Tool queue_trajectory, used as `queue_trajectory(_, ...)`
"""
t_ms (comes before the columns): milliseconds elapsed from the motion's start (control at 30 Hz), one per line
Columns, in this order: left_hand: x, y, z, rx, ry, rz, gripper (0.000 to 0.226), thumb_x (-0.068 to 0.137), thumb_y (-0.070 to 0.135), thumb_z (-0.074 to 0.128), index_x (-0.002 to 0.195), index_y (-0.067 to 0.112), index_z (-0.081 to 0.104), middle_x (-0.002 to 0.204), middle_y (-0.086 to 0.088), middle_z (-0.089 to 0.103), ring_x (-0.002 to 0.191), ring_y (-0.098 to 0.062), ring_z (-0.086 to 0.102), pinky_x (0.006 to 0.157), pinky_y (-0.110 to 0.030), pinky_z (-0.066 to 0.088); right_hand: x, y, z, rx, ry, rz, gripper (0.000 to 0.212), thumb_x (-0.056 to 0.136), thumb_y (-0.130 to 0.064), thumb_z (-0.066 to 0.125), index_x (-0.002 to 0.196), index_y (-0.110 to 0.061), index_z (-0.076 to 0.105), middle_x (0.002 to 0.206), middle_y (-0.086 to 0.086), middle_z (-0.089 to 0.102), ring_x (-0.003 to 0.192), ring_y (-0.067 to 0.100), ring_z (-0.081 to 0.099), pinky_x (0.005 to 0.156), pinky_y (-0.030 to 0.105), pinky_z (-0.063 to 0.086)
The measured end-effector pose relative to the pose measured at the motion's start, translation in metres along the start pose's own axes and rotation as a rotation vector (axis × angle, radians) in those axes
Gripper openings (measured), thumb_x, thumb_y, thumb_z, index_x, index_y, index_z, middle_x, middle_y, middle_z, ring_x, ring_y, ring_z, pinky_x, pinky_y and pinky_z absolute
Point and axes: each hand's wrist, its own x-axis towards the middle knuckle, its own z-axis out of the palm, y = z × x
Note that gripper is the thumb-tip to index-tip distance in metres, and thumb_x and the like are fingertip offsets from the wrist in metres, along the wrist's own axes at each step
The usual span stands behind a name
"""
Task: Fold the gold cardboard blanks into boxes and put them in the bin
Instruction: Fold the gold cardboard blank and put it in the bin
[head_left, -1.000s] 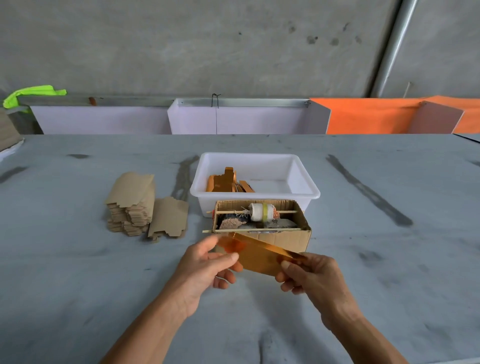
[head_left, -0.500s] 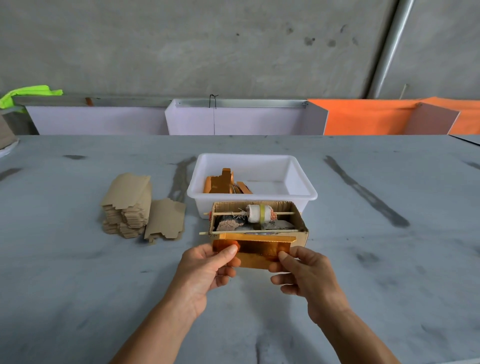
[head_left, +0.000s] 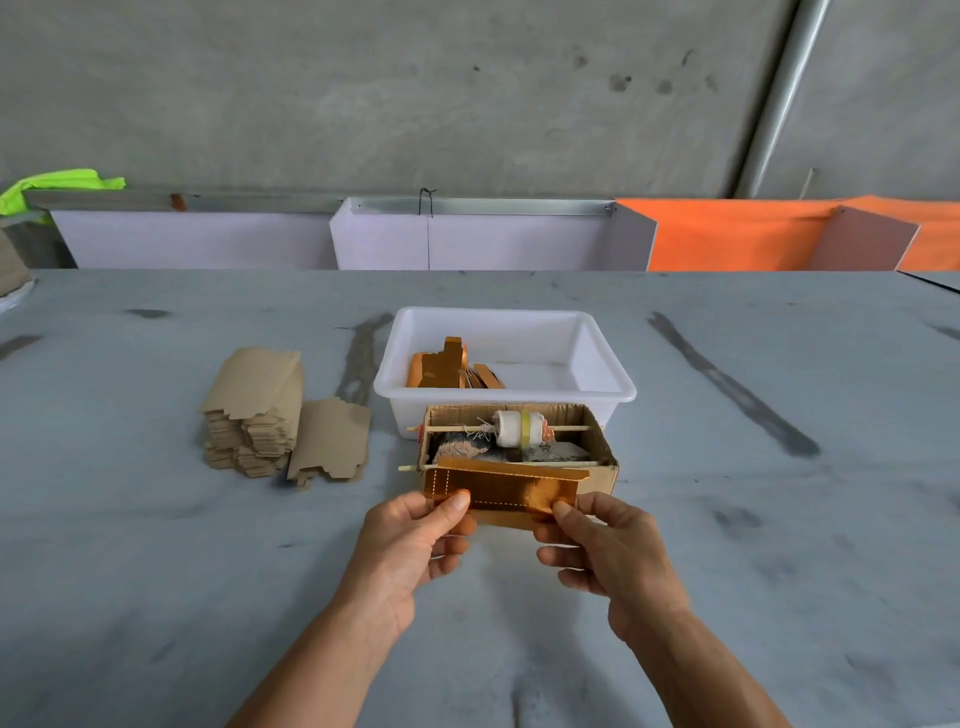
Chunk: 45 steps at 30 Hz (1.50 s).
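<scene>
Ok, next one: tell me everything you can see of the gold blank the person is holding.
The gold blank is a shiny, metallic orange-gold card, wider than tall, with white dashed crease lines on its face. A narrow strip along its top edge is bent back. It is held upright above the table, just in front of the open cardboard box. The left hand pinches its lower left corner, the right hand its lower right corner. It is not yet a closed box.

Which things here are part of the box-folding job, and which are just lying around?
Part of the job: gold blank held by left hand and right hand; blank stack; white bin; folded boxes.

Lying about: cardboard box with spool; green cloth.
</scene>
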Motion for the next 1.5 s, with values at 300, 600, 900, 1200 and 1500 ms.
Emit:
queue_trajectory(300, 0.003, -0.004, 0.001, -0.015, 0.103, 0.131, 0.011, 0.078, 0.012, 0.074, 0.07, 0.005, 0.069, 0.06, -0.005, 0.069, 0.054, -0.011, 0.061, 0.052, -0.021, 0.052, 0.005, 0.006, 0.0, 0.15, 0.044, 0.011, 0.008, 0.081, -0.006, 0.07, 0.079, 0.001, 0.067, 0.065, 0.013, 0.07, 0.055, 0.014, 0.066, 0.05, 0.021, 0.053)
queue_trajectory(600, 0.0, -0.004, 0.007, -0.059, 0.075, 0.314, 0.013, 0.079, -0.003, 0.069, 0.069, 0.006, 0.068, 0.055, -0.002, 0.066, 0.048, -0.008, 0.057, 0.049, -0.018, 0.05, 0.006, 0.008, 0.005, 0.206, 0.119, -0.14, 0.008, 0.082, 0.004, 0.066, 0.088, 0.0, 0.063, 0.059, 0.007, 0.065, 0.05, 0.011, 0.064, 0.05, 0.02, 0.052)
queue_trajectory(900, -0.001, -0.009, 0.021, -0.184, 0.181, 0.388, 0.029, 0.078, -0.004, 0.07, 0.095, 0.016, 0.058, 0.067, 0.001, 0.072, 0.055, -0.006, 0.064, 0.05, -0.014, 0.049, 0.002, 0.014, 0.013, 0.351, 0.134, -0.252, 0.041, 0.083, 0.003, 0.066, 0.112, -0.02, 0.049, 0.061, 0.009, 0.062, 0.057, 0.013, 0.067, 0.062, 0.027, 0.049)
queue_trajectory(1200, -0.003, -0.013, 0.036, -0.216, 0.2, 0.305, 0.033, 0.068, -0.011, 0.076, 0.088, 0.011, 0.06, 0.066, -0.002, 0.071, 0.057, -0.01, 0.067, 0.049, -0.018, 0.051, 0.006, 0.025, 0.023, 0.478, 0.139, -0.144, 0.045, 0.078, -0.001, 0.072, 0.113, -0.016, 0.049, 0.062, 0.003, 0.064, 0.059, 0.013, 0.066, 0.066, 0.029, 0.048)
queue_trajectory(1500, -0.002, -0.019, 0.04, -0.206, 0.172, 0.264, 0.019, 0.073, -0.012, 0.071, 0.081, 0.003, 0.061, 0.057, -0.004, 0.065, 0.048, -0.014, 0.058, 0.046, -0.02, 0.05, 0.009, 0.032, 0.035, 0.578, 0.087, 0.013, 0.015, 0.077, -0.002, 0.072, 0.071, -0.008, 0.06, 0.057, 0.003, 0.062, 0.053, 0.01, 0.058, 0.059, 0.023, 0.045)
